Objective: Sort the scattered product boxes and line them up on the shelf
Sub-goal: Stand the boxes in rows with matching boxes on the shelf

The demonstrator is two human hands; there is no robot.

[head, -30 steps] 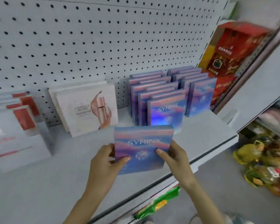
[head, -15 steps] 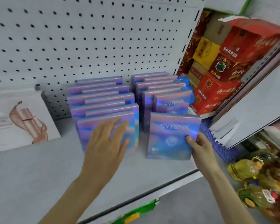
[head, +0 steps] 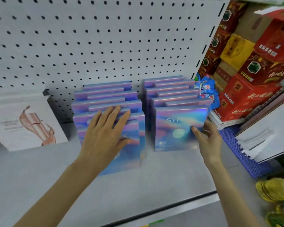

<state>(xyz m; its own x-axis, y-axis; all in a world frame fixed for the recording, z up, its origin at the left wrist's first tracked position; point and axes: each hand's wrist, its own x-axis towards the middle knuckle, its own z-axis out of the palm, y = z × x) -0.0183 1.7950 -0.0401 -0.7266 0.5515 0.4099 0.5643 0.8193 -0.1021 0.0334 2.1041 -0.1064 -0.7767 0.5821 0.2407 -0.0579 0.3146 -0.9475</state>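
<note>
Two rows of flat, iridescent blue-and-pink cardboard product boxes [head: 170,89] stand upright on the grey metal shelf [head: 138,185], backed by a white pegboard panel [head: 105,46]. The left hand [head: 105,135] lies spread on the face of the left row's front box [head: 133,148]. Its fingers are straight and slightly fanned, with the tips at the top edge, and they press without curling round anything. The right hand [head: 206,141] pinches the right edge of the right row's front box [head: 175,128], thumb on the printed face and fingers wrapped behind the side. That box stands upright against the one behind it. A white box [head: 28,126] with a pink illustration stands to the left, and red cartons [head: 252,79] are stacked on the right.
</note>
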